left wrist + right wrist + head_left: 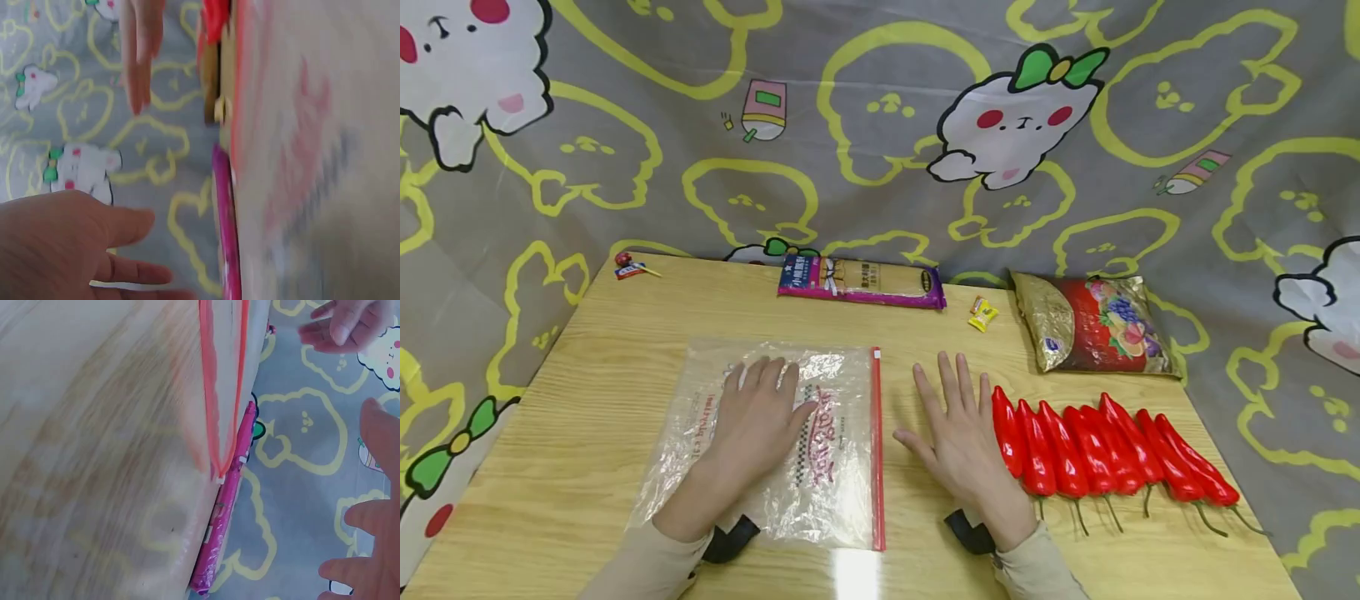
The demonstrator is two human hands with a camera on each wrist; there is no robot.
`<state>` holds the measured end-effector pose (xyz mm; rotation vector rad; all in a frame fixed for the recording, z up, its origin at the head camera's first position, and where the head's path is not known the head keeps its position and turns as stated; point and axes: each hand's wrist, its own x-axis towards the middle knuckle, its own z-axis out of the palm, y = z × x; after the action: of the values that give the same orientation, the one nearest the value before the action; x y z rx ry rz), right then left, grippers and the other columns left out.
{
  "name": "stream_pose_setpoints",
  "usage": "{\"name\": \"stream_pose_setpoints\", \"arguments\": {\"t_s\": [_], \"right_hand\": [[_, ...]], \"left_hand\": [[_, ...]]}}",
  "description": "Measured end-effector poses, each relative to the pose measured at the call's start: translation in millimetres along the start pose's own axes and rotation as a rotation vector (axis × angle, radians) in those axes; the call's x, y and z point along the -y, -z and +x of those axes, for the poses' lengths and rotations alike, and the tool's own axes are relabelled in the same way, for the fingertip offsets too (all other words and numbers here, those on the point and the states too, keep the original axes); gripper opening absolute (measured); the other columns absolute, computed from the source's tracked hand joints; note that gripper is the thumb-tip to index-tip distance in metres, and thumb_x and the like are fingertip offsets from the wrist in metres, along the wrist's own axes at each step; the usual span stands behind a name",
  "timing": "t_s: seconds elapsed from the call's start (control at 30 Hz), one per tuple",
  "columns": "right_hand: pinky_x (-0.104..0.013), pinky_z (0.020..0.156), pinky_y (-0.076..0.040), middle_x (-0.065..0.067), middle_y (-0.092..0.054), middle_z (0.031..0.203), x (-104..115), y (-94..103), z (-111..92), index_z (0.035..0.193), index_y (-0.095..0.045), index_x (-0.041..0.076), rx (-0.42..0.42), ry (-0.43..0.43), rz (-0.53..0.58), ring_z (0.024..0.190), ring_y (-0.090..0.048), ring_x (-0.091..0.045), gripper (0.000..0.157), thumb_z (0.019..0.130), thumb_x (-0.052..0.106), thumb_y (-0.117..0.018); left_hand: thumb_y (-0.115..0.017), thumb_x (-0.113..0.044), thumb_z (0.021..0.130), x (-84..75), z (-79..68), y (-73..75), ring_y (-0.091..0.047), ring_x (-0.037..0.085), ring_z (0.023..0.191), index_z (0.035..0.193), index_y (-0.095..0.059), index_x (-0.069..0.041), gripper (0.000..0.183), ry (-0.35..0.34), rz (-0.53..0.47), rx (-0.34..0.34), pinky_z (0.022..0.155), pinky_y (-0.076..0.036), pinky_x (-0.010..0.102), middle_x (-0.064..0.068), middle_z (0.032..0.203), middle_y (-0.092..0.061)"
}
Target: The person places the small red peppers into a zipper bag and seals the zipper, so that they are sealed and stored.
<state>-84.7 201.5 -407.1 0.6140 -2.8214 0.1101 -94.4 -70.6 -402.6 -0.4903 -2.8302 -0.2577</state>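
Observation:
My left hand (760, 421), fingers straight and palm down, is over a clear zip bag (842, 517) with pink print and a red slider edge. In the left wrist view, that hand (56, 240) hovers above the bag with nothing in its fingers. My right hand (962, 433) is spread flat, holding nothing, between the bag's red zip (877, 450) and a row of several glossy red chili peppers (1078, 450) with green stems. Its fingers come close to the leftmost pepper. The right wrist view shows the right hand (375, 537) raised off the wooden table (75, 487).
Along the back lie a purple-edged pasta packet (865, 282), small wrapped candies (982, 315) and a gold and red bag (1097, 325). A lollipop (632, 267) is at the far left corner. A patterned grey cloth (880, 108) hangs behind the table.

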Motion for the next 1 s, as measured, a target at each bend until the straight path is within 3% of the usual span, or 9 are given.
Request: {"name": "stream_pose_setpoints", "arguments": {"t_s": [0.1, 0.17, 0.23, 0.33, 0.47, 0.6, 0.7, 0.83, 1.0], "right_hand": [[-0.059, 0.106, -0.003, -0.017, -0.01, 0.152, 1.9, 2.2, 3.6, 0.147, -0.019, 0.017, -0.022, 0.025, 0.0, 0.139, -0.001, -0.036, 0.078, 0.086, 0.061, -0.041], [-0.057, 0.107, -0.007, -0.018, -0.019, 0.149, 2.7, 4.2, 4.9, 0.144, -0.028, 0.015, -0.056, 0.046, 0.007, 0.139, -0.008, -0.036, 0.073, 0.087, 0.058, -0.044], [-0.053, 0.106, -0.018, -0.017, -0.037, 0.14, 3.7, 6.3, 5.2, 0.134, -0.044, 0.011, -0.109, 0.069, 0.041, 0.133, -0.026, -0.034, 0.061, 0.088, 0.049, -0.05], [-0.043, 0.092, -0.04, -0.009, -0.061, 0.104, 6.3, 9.1, 4.0, 0.104, -0.064, 0.007, -0.21, 0.127, 0.112, 0.103, -0.055, -0.027, 0.03, 0.086, 0.031, -0.06], [-0.033, 0.066, -0.047, 0.002, -0.062, 0.072, 12.4, 12.7, 2.4, 0.081, -0.066, 0.011, -0.278, 0.194, 0.177, 0.067, -0.058, -0.015, 0.008, 0.081, 0.017, -0.061], [-0.031, 0.063, -0.047, 0.004, -0.063, 0.07, 18.4, 13.2, 2.1, 0.082, -0.066, 0.012, -0.283, 0.215, 0.19, 0.065, -0.059, -0.013, 0.006, 0.08, 0.015, -0.062], [-0.031, 0.065, -0.047, 0.004, -0.063, 0.071, 20.1, 12.4, 2.3, 0.084, -0.067, 0.012, -0.279, 0.215, 0.191, 0.067, -0.059, -0.013, 0.007, 0.08, 0.015, -0.062], [-0.032, 0.07, -0.048, 0.004, -0.065, 0.078, 19.6, 11.1, 2.7, 0.087, -0.067, 0.012, -0.236, 0.227, 0.215, 0.075, -0.061, -0.014, 0.008, 0.081, 0.014, -0.062], [-0.036, 0.085, -0.046, -0.003, -0.064, 0.104, 23.7, 2.7, 0.2, 0.101, -0.066, 0.009, -0.075, 0.362, 0.244, 0.1, -0.058, -0.02, 0.023, 0.078, 0.011, -0.064]], "left_hand": [[-0.059, -0.033, 0.086, -18.4, 3.5, -1.0, -0.057, 0.027, 0.076, 0.092, -0.063, -0.003, 0.031, -0.052, -0.062, -0.027, 0.069, -0.047, 0.04, 0.011, 0.083, -0.061], [-0.059, -0.03, 0.086, -34.1, 6.1, -4.4, -0.054, 0.02, 0.062, 0.082, -0.062, -0.005, 0.026, -0.08, -0.115, 0.024, 0.056, -0.045, 0.032, 0.006, 0.071, -0.058], [-0.058, -0.031, 0.087, -49.4, 8.6, -10.7, -0.051, 0.017, 0.055, 0.075, -0.06, -0.007, 0.027, -0.096, -0.154, 0.091, 0.048, -0.042, 0.028, 0.002, 0.064, -0.055], [-0.055, -0.034, 0.088, -67.9, 12.0, -22.6, -0.047, 0.013, 0.046, 0.064, -0.054, -0.011, 0.033, -0.109, -0.172, 0.166, 0.038, -0.036, 0.026, -0.001, 0.055, -0.049], [-0.051, -0.042, 0.089, -81.3, 15.7, -36.2, -0.042, 0.013, 0.04, 0.055, -0.046, -0.016, 0.044, -0.078, -0.113, 0.266, 0.035, -0.032, 0.027, -0.002, 0.047, -0.043], [-0.049, -0.041, 0.089, -83.2, 18.6, -43.7, -0.044, 0.015, 0.041, 0.052, -0.047, -0.017, 0.044, -0.032, -0.082, 0.339, 0.036, -0.033, 0.03, 0.0, 0.048, -0.045], [-0.053, -0.032, 0.086, -80.3, 20.2, -46.2, -0.046, 0.018, 0.043, 0.052, -0.048, -0.016, 0.037, -0.025, -0.116, 0.338, 0.036, -0.035, 0.032, 0.002, 0.05, -0.047], [-0.054, -0.022, 0.082, -71.4, 19.7, -44.7, -0.042, 0.014, 0.042, 0.051, -0.045, -0.017, 0.032, -0.001, -0.296, 0.318, 0.036, -0.034, 0.03, -0.002, 0.048, -0.043], [-0.054, -0.02, 0.08, -56.9, 13.9, -35.6, -0.035, 0.007, 0.042, 0.053, -0.042, -0.019, 0.03, 0.053, -0.492, 0.28, 0.039, -0.031, 0.025, -0.008, 0.047, -0.037]]}}
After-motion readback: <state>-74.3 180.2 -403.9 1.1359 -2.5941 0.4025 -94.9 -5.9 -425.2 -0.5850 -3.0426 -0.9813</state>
